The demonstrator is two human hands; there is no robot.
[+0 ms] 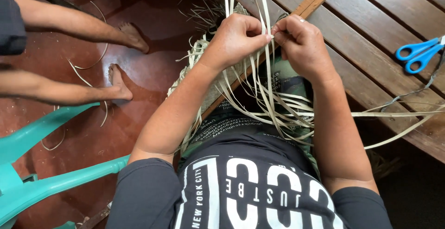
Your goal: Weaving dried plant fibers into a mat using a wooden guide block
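Note:
My left hand (236,37) and my right hand (301,41) meet over my lap, both pinching thin pale plant strips (273,104). The strips run up past the top edge and hang down in a loose tangle across my lap. Under my hands lies a partly woven pale mat (197,74) and a long wooden slat (310,4) that slants up to the right. My fingertips touch each other around the same few strips.
Blue-handled scissors (419,53) lie on the wooden slatted bench (371,30) at the right. Another person's bare legs and feet (120,83) rest on the red floor at the left. A turquoise plastic chair (41,173) stands at the lower left. Loose strips lie on the floor.

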